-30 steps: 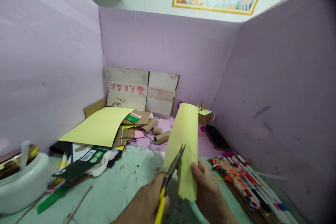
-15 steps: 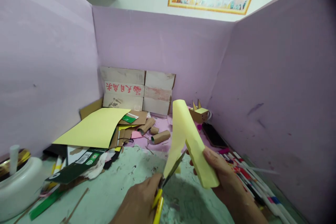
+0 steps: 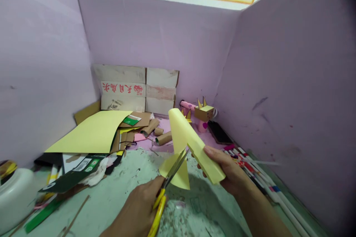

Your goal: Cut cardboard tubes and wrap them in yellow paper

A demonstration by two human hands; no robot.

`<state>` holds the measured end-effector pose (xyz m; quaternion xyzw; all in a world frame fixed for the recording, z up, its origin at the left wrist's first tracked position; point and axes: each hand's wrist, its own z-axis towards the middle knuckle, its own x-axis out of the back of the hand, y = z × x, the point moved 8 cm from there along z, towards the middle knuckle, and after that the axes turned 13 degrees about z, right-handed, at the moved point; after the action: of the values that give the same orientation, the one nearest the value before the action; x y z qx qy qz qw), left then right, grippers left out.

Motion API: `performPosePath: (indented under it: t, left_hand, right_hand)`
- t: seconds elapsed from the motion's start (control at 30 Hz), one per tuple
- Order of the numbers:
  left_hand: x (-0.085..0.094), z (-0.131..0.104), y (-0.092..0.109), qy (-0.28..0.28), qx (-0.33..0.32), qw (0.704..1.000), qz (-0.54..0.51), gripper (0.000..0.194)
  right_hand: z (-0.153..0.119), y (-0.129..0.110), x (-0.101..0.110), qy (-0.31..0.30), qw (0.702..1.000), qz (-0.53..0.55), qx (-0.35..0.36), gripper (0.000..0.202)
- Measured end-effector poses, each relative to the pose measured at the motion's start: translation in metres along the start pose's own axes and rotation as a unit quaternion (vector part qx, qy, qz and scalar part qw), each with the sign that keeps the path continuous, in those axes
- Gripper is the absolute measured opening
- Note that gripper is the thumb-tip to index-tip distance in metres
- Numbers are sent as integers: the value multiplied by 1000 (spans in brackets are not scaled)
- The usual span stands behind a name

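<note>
My left hand (image 3: 139, 205) is wrapped round the yellow handles of the scissors (image 3: 174, 168), whose blades point up and right. The blades lie at the cut edge of a yellow paper (image 3: 191, 139), rolled around a tube-like form. My right hand (image 3: 222, 166) grips the lower right end of this roll, thumb on top and fingertips beneath. A partly cut flap of the same paper (image 3: 180, 177) hangs down behind and beside the blades. Whether a tube is inside the roll is hidden.
Flat yellow paper (image 3: 91, 133) lies on scraps at the left, near a white pot (image 3: 19, 200). Cardboard tubes (image 3: 150, 127), a small cardboard figure (image 3: 204, 113) and a phone (image 3: 219, 132) sit further back. Markers (image 3: 261, 174) line the right side.
The cut flap has dropped and spread out below the roll. The scissors and both hands appear shifted slightly left, and the camera view has moved too.
</note>
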<state>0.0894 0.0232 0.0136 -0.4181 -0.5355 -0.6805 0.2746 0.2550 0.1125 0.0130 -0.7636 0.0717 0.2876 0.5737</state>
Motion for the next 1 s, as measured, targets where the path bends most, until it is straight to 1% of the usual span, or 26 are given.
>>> performPosePath:
  t: [0.1, 0.27, 0.47, 0.67, 0.83, 1.0]
  left_hand:
    - [0, 0, -3, 14, 0, 1000, 8, 18]
    - [-1, 1, -6, 35, -9, 999, 16, 19]
    - [11, -1, -1, 47, -4, 998, 35, 17]
    - [14, 0, -1, 20, 2, 999, 43, 12]
    - [17, 0, 3, 1, -19, 1000, 16, 18]
    - [19, -1, 0, 22, -14, 999, 40, 26]
  right_hand:
    - [0, -2, -1, -12, 1000, -14, 3, 31]
    - [-2, -4, -11, -58, 998, -31, 3, 36]
    - [-3, -6, -8, -58, 997, -49, 11, 40]
    - [-4, -4, -10, -69, 996, -63, -11, 46]
    - [-5, -7, -15, -83, 995, -53, 24, 46]
    - [-6, -5, -18, -100, 993, -58, 21, 43]
